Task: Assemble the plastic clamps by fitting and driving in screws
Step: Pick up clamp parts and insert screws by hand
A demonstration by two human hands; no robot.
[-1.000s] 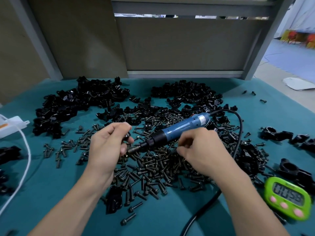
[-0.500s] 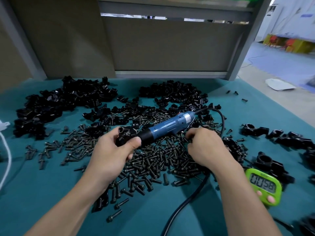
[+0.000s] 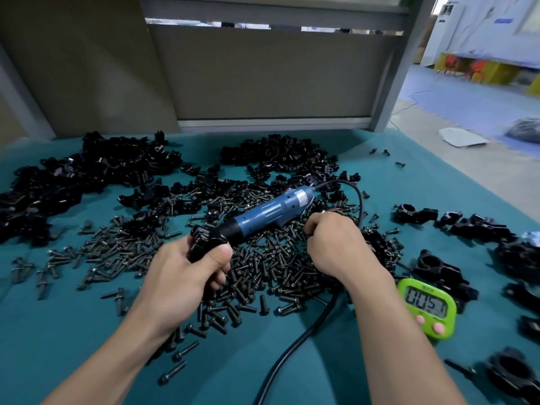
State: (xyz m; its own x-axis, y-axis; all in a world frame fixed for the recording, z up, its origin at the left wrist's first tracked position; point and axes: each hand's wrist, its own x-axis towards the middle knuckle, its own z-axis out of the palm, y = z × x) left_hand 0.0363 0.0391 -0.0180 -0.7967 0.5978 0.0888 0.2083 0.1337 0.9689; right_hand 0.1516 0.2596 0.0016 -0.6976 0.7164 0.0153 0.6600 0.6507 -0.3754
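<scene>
Just at two o'clock of the left hand (image 3: 187, 267), whose grip closes on a clamp (image 3: 204, 239), the screwdriver (image 3: 263, 213) lies pointing in, while the right hand (image 3: 333, 244) curls over the screws (image 3: 263, 273), contents unclear.

A teal cloth-covered counter (image 3: 73, 331) stands against a grey metal-framed partition of dull olive panels (image 3: 271, 74). To the right lies a pale concrete floor (image 3: 473, 168), with blue floor matting (image 3: 467, 109) and yellow furniture (image 3: 496, 72) beyond, brightly lit.
</scene>
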